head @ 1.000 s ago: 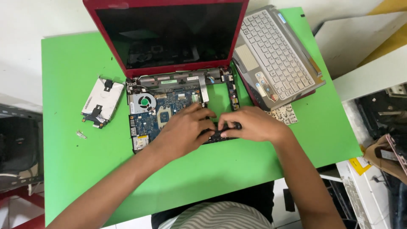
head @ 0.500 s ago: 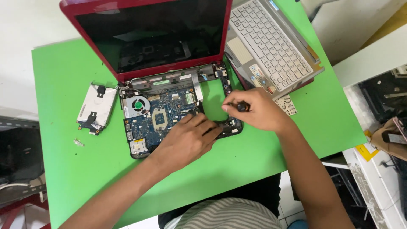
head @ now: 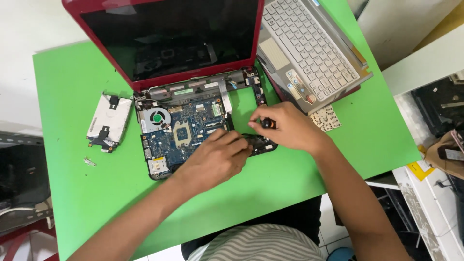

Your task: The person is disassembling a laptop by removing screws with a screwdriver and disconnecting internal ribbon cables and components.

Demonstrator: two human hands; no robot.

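A right hand (head: pixel 290 128) grips a small screwdriver (head: pixel 268 123) upright above the opened laptop's base (head: pixel 193 128); the left hand (head: pixel 215 157), fingers curled, presses the blue board.

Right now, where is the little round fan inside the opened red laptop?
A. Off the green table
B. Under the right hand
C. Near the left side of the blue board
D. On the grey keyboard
C: the round fan sits at the upper left corner of the blue board, away from both hands.
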